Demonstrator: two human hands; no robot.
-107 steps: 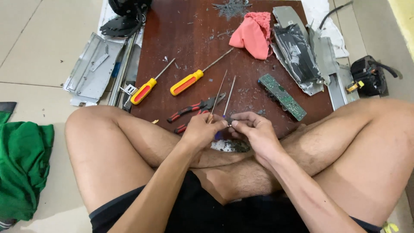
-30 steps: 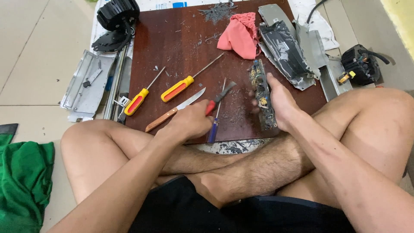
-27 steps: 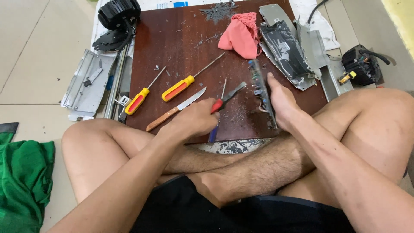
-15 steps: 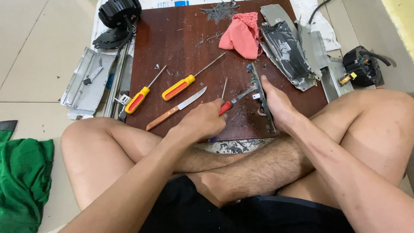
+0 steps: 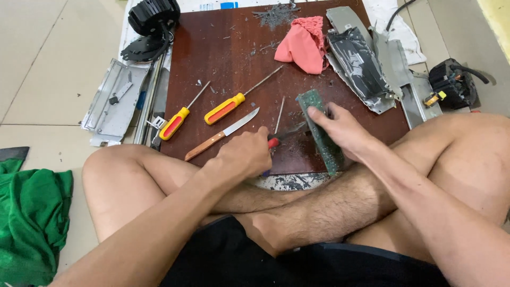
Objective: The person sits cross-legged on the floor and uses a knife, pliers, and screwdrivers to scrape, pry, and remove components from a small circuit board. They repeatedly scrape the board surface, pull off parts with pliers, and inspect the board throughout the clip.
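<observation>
My left hand (image 5: 245, 155) is closed around red-handled pliers (image 5: 281, 137), whose dark jaws point right toward a long green circuit board (image 5: 320, 134). My right hand (image 5: 343, 129) holds that board steady on the dark red wooden board (image 5: 228, 58), fingers pressed on its upper end. A thin metal rod (image 5: 279, 115) lies just above the pliers. Left of my left hand rests a wooden-handled knife (image 5: 221, 134).
Two yellow-and-red screwdrivers (image 5: 232, 104) (image 5: 177, 120) lie left of centre. A pink cloth (image 5: 301, 47) and torn metal casing (image 5: 363, 66) sit at the back right. A black fan part (image 5: 150, 24), grey metal panels (image 5: 112, 101), a black component (image 5: 453, 85) and green cloth (image 5: 29, 212) surround the board.
Both hands left a small part at my lap. My right hand took the green circuit board and laid it flat; my left hand picked up the pliers and brought them to it.
</observation>
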